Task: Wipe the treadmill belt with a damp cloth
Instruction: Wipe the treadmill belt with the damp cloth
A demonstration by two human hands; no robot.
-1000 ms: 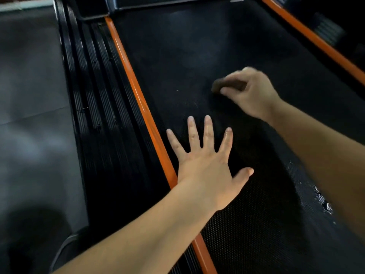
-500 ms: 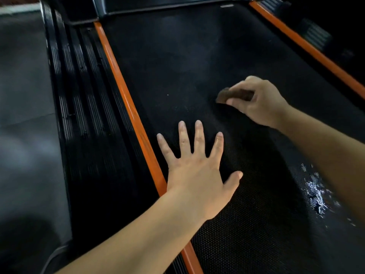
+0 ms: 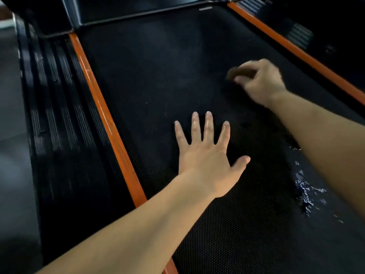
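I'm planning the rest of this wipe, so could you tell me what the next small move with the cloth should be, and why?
Probably draw the right hand, closed on the dark cloth, back toward the wet patch near the right forearm. Droplets glisten there on the belt, so that spot looks unwiped. The left hand lies flat with fingers spread on the belt, clear of that path.

Black dimpled treadmill belt (image 3: 158,76), orange side strips (image 3: 110,123), brown cloth (image 3: 235,73)
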